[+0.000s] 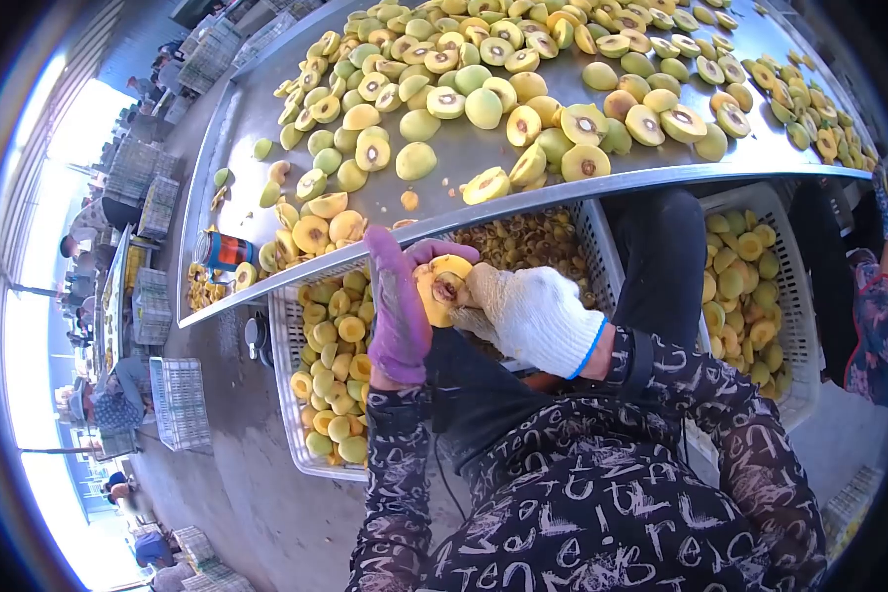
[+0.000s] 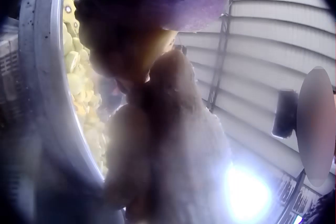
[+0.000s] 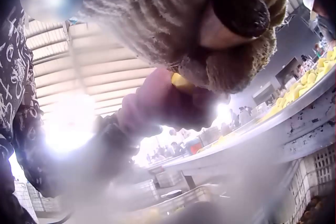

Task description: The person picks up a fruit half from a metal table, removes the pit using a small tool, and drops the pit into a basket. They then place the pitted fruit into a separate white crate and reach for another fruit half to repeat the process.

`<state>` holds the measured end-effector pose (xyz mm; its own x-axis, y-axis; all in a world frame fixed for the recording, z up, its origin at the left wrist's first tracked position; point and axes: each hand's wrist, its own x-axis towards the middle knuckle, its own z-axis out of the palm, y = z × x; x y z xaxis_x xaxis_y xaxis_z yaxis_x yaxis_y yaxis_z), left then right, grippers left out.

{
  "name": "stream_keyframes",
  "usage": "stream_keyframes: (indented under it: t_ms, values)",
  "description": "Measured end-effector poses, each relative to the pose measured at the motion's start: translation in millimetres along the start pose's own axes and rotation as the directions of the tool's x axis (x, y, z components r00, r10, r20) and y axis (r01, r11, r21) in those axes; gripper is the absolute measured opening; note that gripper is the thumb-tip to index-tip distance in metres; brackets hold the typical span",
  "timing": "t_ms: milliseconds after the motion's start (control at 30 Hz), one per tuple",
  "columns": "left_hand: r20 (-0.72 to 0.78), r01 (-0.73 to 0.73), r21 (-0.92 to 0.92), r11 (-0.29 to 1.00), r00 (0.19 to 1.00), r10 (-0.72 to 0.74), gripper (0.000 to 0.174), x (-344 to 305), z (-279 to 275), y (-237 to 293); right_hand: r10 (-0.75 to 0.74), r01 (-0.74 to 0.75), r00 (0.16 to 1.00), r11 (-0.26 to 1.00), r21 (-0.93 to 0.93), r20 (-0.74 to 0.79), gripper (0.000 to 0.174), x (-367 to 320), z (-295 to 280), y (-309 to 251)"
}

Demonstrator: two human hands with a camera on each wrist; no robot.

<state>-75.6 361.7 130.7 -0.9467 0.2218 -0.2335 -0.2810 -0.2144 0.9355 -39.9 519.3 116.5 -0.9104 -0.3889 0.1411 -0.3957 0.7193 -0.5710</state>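
In the head view my left hand (image 1: pixel 401 308), in a purple glove, grips a halved yellow peach (image 1: pixel 438 292) just below the table's front rim. The peach's cut face, with a brown centre, is turned toward my right hand (image 1: pixel 538 314). That hand wears a white knit glove with a blue cuff edge, and its fingertips are right at the cut face. From its fist, in the right wrist view, sticks the rounded end of a tool handle (image 3: pixel 242 11), pale with a dark tip. The tool's working end is hidden by the glove and the fruit.
Many halved peaches (image 1: pixel 483 107) lie on a metal table (image 1: pixel 257 202) in front. Crates of halves stand at left (image 1: pixel 337 395) and right (image 1: pixel 750 296); a middle crate (image 1: pixel 538 242) holds brown scraps. A can (image 1: pixel 229 251) lies at the table's left corner. People and stacked crates are beyond.
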Motion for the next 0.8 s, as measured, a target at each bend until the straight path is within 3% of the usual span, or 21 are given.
stream_keyframes:
  t_ms: [33, 100, 133, 167, 200, 267, 300, 333, 367, 400, 467, 500, 533, 600, 633, 667, 700, 733, 800]
  values:
    - [0.067, 0.027, -0.022, 0.999, 0.997, -0.025, 0.094, -2, -2, 4, -0.001, 0.001, 1.0, 1.0, -0.006, 0.0, 0.038, 0, -2, -3]
    - [0.137, 0.038, -0.045, 0.998, 0.99, -0.031, 0.094, -3, 5, 4, 0.139, -0.14, 0.99, 0.977, 0.16, 0.018, 0.036, 6, -11, -9]
    - [-0.034, -0.173, -0.108, 0.979, 0.985, 0.17, 0.096, -10, 16, -3, 0.133, -0.133, 0.991, 0.979, 0.153, 0.012, 0.036, 10, -13, -10]
    - [-0.208, -0.38, -0.132, 0.916, 0.914, 0.349, 0.097, -12, 24, -9, 0.135, -0.139, 0.99, 0.962, 0.235, 0.036, 0.036, 13, -15, -10]
    - [-0.266, -0.554, 0.079, 0.828, 0.789, 0.554, 0.097, 3, 9, -39, 0.138, -0.151, 0.988, 0.936, 0.318, 0.064, 0.037, 15, -15, -10]
    - [-0.19, -0.462, 0.241, 0.854, 0.84, 0.508, 0.095, -8, 7, -28, 0.132, -0.156, 0.987, 0.93, 0.333, 0.094, 0.038, 11, -8, -8]
    - [-0.193, -0.457, 0.236, 0.858, 0.843, 0.502, 0.095, -7, -2, -22, 0.124, -0.159, 0.985, 0.925, 0.345, 0.12, 0.039, 8, -3, -6]
    - [-0.044, -0.322, 0.211, 0.923, 0.94, 0.338, 0.093, -6, -13, -14, 0.114, -0.161, 0.982, 0.921, 0.356, 0.151, 0.04, 6, 0, -5]
    - [0.103, -0.178, 0.209, 0.962, 0.982, 0.16, 0.091, -7, -18, -10, 0.099, -0.147, 0.985, 0.908, 0.393, 0.14, 0.039, 7, 2, -3]
    - [0.096, -0.18, 0.208, 0.961, 0.982, 0.163, 0.091, -10, -12, -14, 0.092, -0.142, 0.985, 0.909, 0.393, 0.144, 0.039, 8, 2, -3]
    - [-0.306, -0.444, -0.1, 0.89, 0.865, 0.397, 0.091, -16, 27, -23, 0.158, -0.178, 0.984, 0.856, 0.486, 0.082, 0.038, 13, -1, -3]
    - [-0.43, -0.622, -0.042, 0.782, 0.718, 0.548, 0.079, -11, 35, -43, 0.16, -0.176, 0.984, 0.854, 0.49, 0.075, 0.038, 15, 2, -1]
    - [-0.425, -0.618, -0.04, 0.785, 0.722, 0.546, 0.079, -6, 36, -55, 0.113, -0.147, 0.989, 0.818, 0.556, 0.096, 0.038, 16, 8, 1]
    - [-0.477, -0.663, 0.201, 0.722, 0.577, 0.663, 0.063, -4, 37, -73, 0.074, -0.142, 0.988, 0.773, 0.618, 0.134, 0.039, 12, 8, -1]
    - [-0.6, -0.628, -0.044, 0.777, 0.638, 0.482, 0.051, -7, 41, -67, 0.117, -0.406, 0.897, 0.596, 0.693, 0.425, 0.041, 12, -7, -5]
    - [-0.603, -0.628, -0.049, 0.777, 0.638, 0.478, 0.051, -7, 41, -65, 0.087, -0.648, 0.733, 0.389, 0.655, 0.674, 0.043, 15, -17, -4]
    - [-0.592, -0.607, -0.044, 0.794, 0.656, 0.468, 0.048, -7, 41, -63, -0.019, -0.694, 0.675, 0.322, 0.644, 0.738, 0.044, 17, -15, 6]
    - [-0.574, -0.583, -0.039, 0.811, 0.678, 0.46, 0.046, -7, 41, -61, -0.011, -0.692, 0.68, 0.318, 0.648, 0.733, 0.044, 19, -14, 15]
    - [-0.565, -0.56, -0.043, 0.827, 0.696, 0.442, 0.044, -9, 45, -55, -0.403, -0.826, 0.544, -0.104, 0.554, 0.735, 0.042, 18, -7, 29]
